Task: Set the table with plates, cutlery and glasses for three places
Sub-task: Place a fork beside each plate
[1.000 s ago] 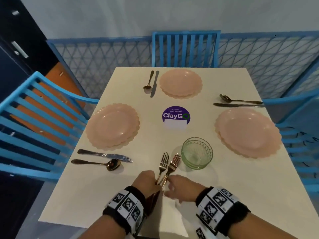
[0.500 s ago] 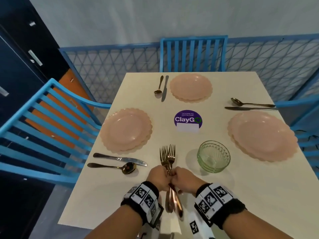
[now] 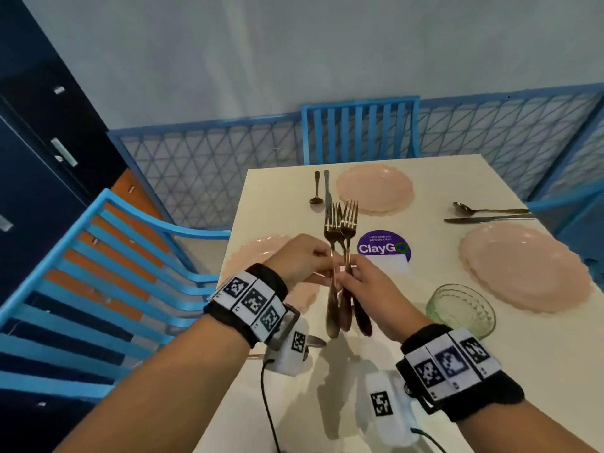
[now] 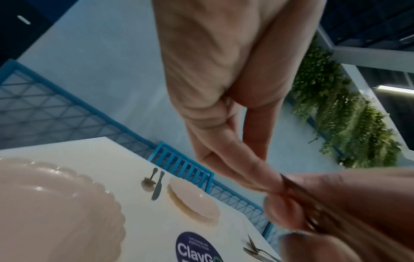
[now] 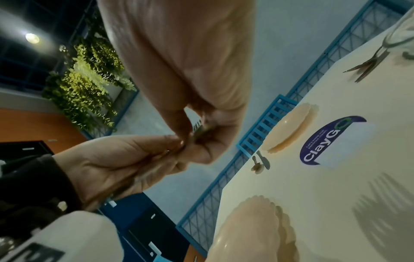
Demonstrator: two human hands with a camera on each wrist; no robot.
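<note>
Three gold forks stand upright in a bunch above the cream table, tines up. My left hand pinches the handles from the left and my right hand grips them from the right. In the right wrist view the fork tines poke out between both hands. Pink plates sit at the far place, the right place and the left place, the last partly hidden by my left hand. A green glass bowl stands near my right wrist.
A spoon and knife lie left of the far plate, another spoon and knife beyond the right plate. A purple ClayGo sticker marks the centre. Blue chairs stand at the left, far and right sides.
Both hands have gathered the forks into one bunch and raised them off the table to an upright hold. The view has tilted up and to the left.
</note>
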